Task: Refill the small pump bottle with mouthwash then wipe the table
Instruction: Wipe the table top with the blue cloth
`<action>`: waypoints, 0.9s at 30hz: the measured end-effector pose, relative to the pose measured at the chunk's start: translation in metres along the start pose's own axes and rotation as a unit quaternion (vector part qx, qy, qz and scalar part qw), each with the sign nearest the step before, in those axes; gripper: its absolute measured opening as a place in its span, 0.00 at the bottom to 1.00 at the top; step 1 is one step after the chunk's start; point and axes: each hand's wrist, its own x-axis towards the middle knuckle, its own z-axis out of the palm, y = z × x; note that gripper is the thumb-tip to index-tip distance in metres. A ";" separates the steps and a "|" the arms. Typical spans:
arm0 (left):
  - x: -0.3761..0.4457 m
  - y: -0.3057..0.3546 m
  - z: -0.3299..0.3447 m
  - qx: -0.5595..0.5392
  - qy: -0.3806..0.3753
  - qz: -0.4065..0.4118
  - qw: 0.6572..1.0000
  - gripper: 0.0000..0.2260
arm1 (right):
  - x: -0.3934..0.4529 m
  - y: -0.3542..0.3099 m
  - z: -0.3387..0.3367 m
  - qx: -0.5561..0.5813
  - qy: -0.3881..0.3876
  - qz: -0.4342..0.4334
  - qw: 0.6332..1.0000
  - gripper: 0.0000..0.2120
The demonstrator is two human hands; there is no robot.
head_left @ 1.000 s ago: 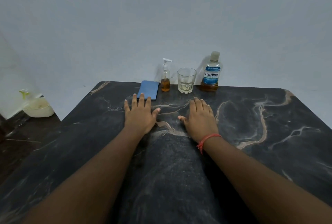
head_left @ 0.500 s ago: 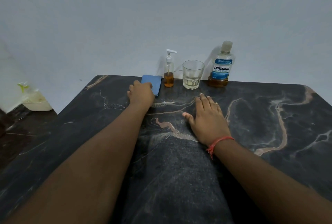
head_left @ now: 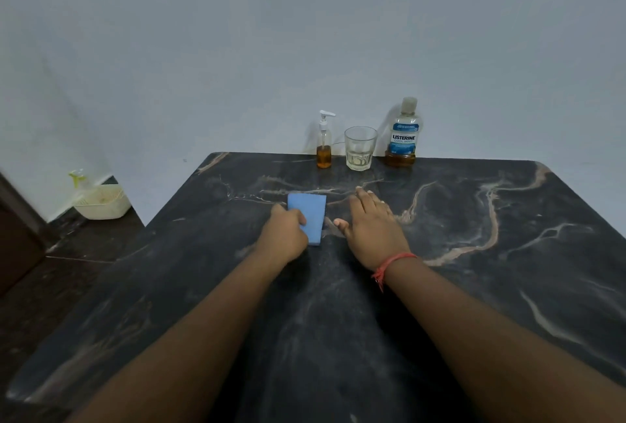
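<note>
My left hand [head_left: 284, 237] grips the near left part of a blue sponge [head_left: 310, 216] that lies flat on the dark marble table [head_left: 474, 253]. Beside it, my right hand [head_left: 371, 229] rests palm down on the table, fingers spread, holding nothing. At the far edge stands the small pump bottle [head_left: 324, 142] with amber liquid in its lower part. The mouthwash bottle [head_left: 402, 134], blue label and capped, stands to the right with a little amber liquid at its bottom.
A clear glass [head_left: 360, 148] stands between the two bottles, with a little liquid in it. A white wall rises right behind them. On the floor at the left sits a white plastic basket [head_left: 101, 203] holding a spray bottle.
My left hand reached to the sponge at the far edge, took hold of it and pulled it toward me to the table's middle. My right hand stayed flat.
</note>
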 end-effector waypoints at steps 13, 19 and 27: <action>-0.164 -0.008 0.003 0.029 0.136 0.072 0.988 0.11 | -0.094 -0.058 -0.008 0.072 -0.130 -0.054 0.987 0.17; -0.156 -0.048 -0.008 0.231 0.125 0.075 0.962 0.27 | -0.103 -0.075 0.000 0.000 -0.145 -0.047 0.988 0.36; -0.150 -0.077 -0.002 0.229 0.105 0.028 0.967 0.30 | -0.100 -0.086 0.011 -0.037 -0.144 -0.031 0.988 0.33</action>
